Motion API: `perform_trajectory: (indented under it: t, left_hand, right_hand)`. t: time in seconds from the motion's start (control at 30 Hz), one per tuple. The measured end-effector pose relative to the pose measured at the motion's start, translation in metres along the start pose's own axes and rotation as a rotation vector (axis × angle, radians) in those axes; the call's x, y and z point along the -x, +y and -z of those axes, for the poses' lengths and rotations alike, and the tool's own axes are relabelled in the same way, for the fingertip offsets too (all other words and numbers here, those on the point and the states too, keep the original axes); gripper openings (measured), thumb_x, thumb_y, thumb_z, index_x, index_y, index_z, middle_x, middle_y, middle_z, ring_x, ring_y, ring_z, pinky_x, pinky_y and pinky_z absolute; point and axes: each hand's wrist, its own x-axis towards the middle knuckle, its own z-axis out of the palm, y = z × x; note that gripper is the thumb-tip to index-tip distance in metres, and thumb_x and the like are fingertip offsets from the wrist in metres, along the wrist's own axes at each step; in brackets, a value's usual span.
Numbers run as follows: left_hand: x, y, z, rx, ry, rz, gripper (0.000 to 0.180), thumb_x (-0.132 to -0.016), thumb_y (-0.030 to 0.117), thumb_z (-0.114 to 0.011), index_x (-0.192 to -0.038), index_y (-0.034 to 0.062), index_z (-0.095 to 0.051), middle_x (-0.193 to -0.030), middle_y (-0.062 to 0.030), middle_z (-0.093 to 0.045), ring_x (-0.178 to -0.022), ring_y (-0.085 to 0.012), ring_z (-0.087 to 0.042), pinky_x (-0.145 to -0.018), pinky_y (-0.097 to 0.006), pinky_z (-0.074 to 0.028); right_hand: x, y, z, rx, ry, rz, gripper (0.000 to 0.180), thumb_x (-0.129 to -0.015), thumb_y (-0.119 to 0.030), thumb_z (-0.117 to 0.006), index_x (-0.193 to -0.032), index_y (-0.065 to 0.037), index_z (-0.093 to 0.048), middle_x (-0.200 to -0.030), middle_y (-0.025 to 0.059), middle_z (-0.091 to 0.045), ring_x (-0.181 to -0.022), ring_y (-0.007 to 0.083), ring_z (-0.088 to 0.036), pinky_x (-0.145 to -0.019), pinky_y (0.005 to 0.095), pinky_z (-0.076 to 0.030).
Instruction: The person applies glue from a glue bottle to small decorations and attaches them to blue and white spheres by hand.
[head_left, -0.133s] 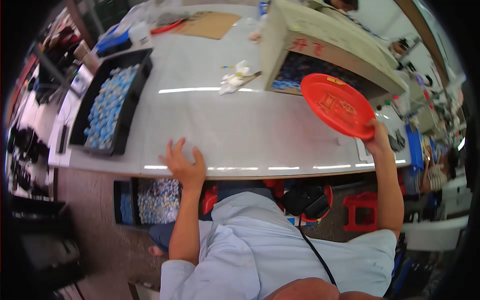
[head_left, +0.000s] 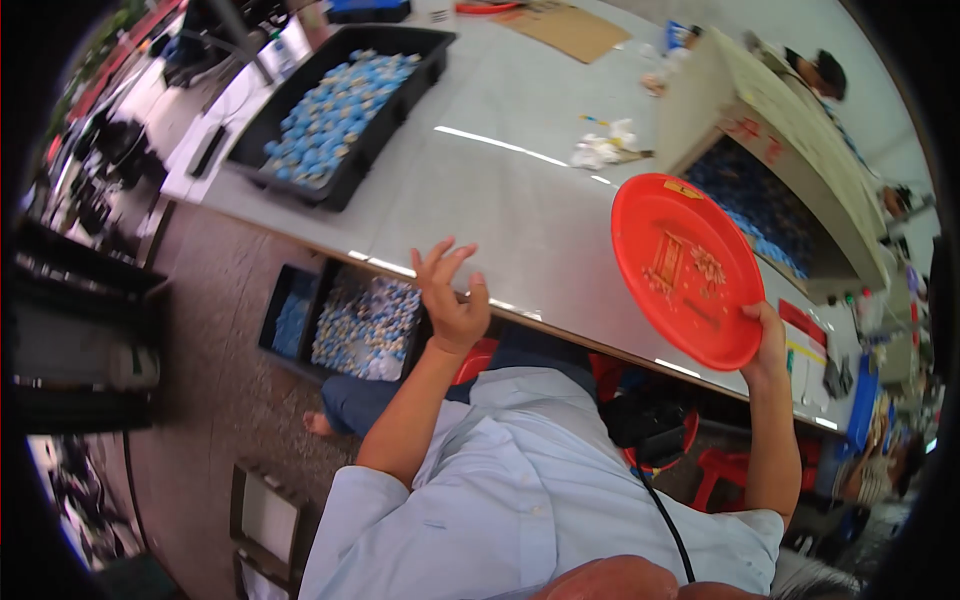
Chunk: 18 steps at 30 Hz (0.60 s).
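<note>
My right hand (head_left: 768, 345) grips the near right rim of a round red plastic tray (head_left: 660, 220), holding it tilted above the table. Several small pale bits (head_left: 708, 268) and a small brownish rectangular piece (head_left: 671, 257) lie on the tray. My left hand (head_left: 452, 305) hangs in the air by the table's front edge, fingers spread and nothing in it. Beyond it stands a black bin (head_left: 365, 165) holding many small blue and whitish rounded pieces (head_left: 345, 115).
Below the table on the left is another black bin (head_left: 316, 318) of small pieces. A beige box-like housing (head_left: 735, 90), open at the front, has blue pieces inside. Crumpled white tissue (head_left: 605, 148) and a flat cardboard sheet (head_left: 568, 32) lie on the grey table (head_left: 500, 210).
The whole view has turned, so the table now slants down to the right. The red tray's inside faces the view more fully. My left hand stays open.
</note>
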Motion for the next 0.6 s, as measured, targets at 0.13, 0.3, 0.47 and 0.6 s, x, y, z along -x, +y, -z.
perform_trajectory:
  t: [0.13,0.3,0.47,0.6]
  left_hand:
    - [0.072,-0.020,0.056,-0.048,0.162,0.227,0.041,-0.091,0.006,-0.058,-0.130,0.0007,-0.046,-0.123,-0.0141,-0.063,-0.120,-0.0324,-0.057,-0.116,-0.051,-0.029]
    - [0.171,-0.058,0.110,-0.160,0.518,0.901,0.050,-0.091,0.006,-0.059,-0.137,-0.0011,-0.041,-0.125,-0.0192,-0.059,-0.116,-0.0305,-0.058,-0.108,-0.044,-0.039]
    - [0.233,-0.098,0.131,-0.325,0.651,1.398,0.061,-0.087,0.012,-0.065,-0.140,-0.0007,-0.037,-0.129,-0.0209,-0.055,-0.111,-0.0290,-0.059,-0.097,-0.041,-0.047]
    - [0.273,-0.140,0.149,-0.250,0.865,1.748,0.070,-0.084,0.016,-0.070,-0.142,-0.0024,-0.035,-0.133,-0.0244,-0.053,-0.115,-0.0332,-0.058,-0.098,-0.043,-0.048]
  right_hand:
    - [-0.035,0.053,-0.081,0.105,-0.173,-0.081,0.032,-0.090,-0.010,-0.053,-0.119,0.003,-0.058,-0.120,0.0170,-0.065,-0.111,0.0271,-0.064,-0.100,0.0394,-0.052]
    - [-0.113,0.087,-0.172,0.254,-0.249,-0.067,0.022,-0.096,-0.016,-0.055,-0.113,-0.003,-0.059,-0.102,0.0105,-0.068,-0.082,0.0200,-0.066,-0.069,0.0326,-0.053]
    - [-0.172,0.104,-0.227,0.218,-0.230,-0.045,0.026,-0.104,-0.029,-0.053,-0.117,-0.006,-0.059,-0.093,0.0051,-0.070,-0.061,0.0152,-0.060,-0.046,0.0261,-0.041]
    - [-0.166,0.104,-0.264,0.132,-0.166,0.005,0.042,-0.104,-0.036,-0.055,-0.134,-0.007,-0.053,-0.122,0.0108,-0.060,-0.100,0.0185,-0.060,-0.080,0.0310,-0.051]
